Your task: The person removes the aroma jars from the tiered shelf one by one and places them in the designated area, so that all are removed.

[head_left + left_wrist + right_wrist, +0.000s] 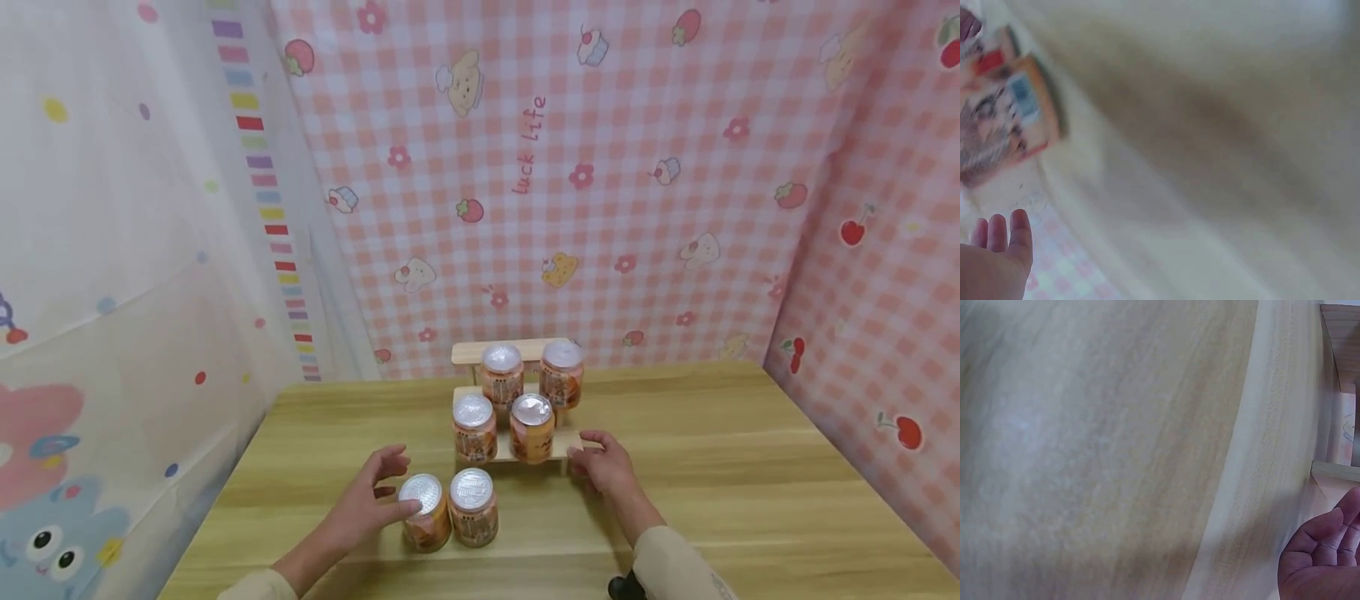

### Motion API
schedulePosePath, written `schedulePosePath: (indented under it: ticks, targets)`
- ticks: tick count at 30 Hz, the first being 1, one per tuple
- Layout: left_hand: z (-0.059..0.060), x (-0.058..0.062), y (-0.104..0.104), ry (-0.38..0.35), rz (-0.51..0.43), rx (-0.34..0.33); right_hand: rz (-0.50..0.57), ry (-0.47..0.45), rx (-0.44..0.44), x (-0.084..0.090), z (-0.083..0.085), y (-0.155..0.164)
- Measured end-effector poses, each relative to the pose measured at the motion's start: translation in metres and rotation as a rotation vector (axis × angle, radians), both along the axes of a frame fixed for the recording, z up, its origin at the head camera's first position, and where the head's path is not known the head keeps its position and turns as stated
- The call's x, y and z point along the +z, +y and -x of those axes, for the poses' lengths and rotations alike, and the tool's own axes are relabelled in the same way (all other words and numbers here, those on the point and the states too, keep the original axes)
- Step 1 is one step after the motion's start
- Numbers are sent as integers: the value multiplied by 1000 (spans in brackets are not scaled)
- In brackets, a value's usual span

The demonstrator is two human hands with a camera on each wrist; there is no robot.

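Two orange jars with silver lids stand on the wooden table (750,467) near its front. My left hand (393,485), fingers spread, reaches the left jar (429,521) and touches its lid edge without gripping it; the other jar (472,508) stands right beside it. The left wrist view is blurred: straight fingers (1000,228) below a jar label (1004,119). My right hand (588,454) lies loosely curled at the right end of a two-step wooden rack (468,352) and holds nothing. Its palm (1329,556) shows beside the rack's edge (1341,344).
The rack carries two jars on its lower step (474,429) (532,429) and two on its upper step (502,375) (562,375). Pink checked cloth walls close off the back and right, a pale patterned curtain the left.
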State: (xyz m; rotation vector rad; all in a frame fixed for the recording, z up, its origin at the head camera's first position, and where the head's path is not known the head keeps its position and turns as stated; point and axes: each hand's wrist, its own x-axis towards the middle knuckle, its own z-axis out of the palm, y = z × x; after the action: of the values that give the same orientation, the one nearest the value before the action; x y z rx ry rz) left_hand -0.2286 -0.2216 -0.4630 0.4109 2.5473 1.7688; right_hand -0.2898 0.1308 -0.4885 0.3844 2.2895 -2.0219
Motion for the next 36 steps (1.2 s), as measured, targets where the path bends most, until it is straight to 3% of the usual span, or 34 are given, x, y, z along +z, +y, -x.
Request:
schedulePosePath:
  ticks: [3,6,10,13,21,27,31,36]
  targets:
    - [3,18,0,42,-20,3,-1,-5,4,-1,0,0]
    - [14,27,1,73,-17,15,7,0,2,0,-1,1]
    - [36,26,1,87,-6,33,15,3,-4,1,-1,2]
    - [45,35,6,60,-16,27,9,1,-3,0,0,2]
    - [53,75,27,37,-51,-20,8,2,0,-2,1,1]
    - [67,95,46,54,-22,-34,19,14,3,-2,1,1]
    - [82,102,61,70,-12,-51,18,16,6,-1,0,0]
    - [107,95,77,114,26,-68,10,7,11,0,-1,0]
